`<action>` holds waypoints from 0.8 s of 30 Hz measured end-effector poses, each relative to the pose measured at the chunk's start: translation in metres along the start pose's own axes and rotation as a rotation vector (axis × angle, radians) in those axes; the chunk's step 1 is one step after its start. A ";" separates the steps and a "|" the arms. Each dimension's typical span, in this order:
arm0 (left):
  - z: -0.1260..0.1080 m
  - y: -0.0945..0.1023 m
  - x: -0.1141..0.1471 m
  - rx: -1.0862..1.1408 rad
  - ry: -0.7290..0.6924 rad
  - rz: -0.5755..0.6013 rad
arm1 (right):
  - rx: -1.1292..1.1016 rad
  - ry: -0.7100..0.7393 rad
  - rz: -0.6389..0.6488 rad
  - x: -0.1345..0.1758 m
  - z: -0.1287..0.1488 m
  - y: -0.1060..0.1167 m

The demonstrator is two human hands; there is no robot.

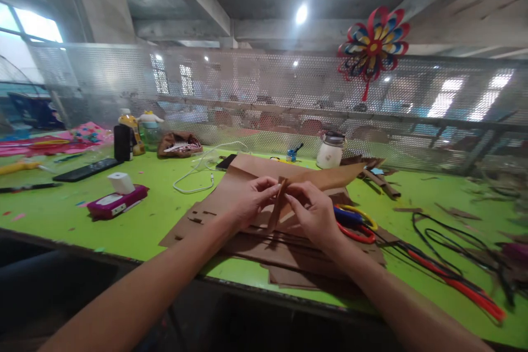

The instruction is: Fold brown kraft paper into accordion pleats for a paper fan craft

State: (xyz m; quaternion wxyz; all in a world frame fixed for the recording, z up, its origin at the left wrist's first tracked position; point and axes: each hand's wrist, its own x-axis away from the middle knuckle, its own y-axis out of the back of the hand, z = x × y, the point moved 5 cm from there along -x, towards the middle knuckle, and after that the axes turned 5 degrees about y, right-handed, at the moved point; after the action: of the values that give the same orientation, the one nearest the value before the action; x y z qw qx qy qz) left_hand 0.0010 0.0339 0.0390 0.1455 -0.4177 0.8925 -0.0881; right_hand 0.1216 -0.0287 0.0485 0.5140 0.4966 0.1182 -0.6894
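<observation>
Between my two hands a narrow folded piece of brown paper [277, 209] stands up, and both hands pinch its upper end. My left hand [258, 198] has thumb and fingers closed on its left side. On the other side my right hand [311, 210] grips it with thumb and forefinger. Beneath them lie several layered sheets of brown paper [241, 176], some with small slots cut in them. Close to my right wrist are scissors [357, 223] with yellow and red handles; their blades are hidden.
Left on the green table [148, 236] lie a purple power bank [117, 203] with a white plug [120, 182], a white cable [193, 191] and a black phone [87, 170]. A white jar [330, 149] stands behind. To the right are a red-handled tool [457, 280], black cord [457, 242] and paper scraps.
</observation>
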 end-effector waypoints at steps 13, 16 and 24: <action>0.017 0.006 -0.001 -0.002 0.176 0.038 | 0.057 0.125 0.202 -0.013 0.009 0.005; 0.016 0.008 -0.003 -0.009 0.148 0.017 | 0.029 0.132 0.168 -0.014 0.013 0.008; 0.019 0.013 -0.014 -0.088 0.016 -0.265 | -0.036 0.110 0.187 -0.015 0.016 -0.003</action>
State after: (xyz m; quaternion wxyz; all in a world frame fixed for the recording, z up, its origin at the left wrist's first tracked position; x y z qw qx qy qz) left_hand 0.0066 0.0518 0.0205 0.1071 -0.5373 0.8336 -0.0709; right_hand 0.1092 -0.0294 0.0673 0.5776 0.5333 0.1115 -0.6080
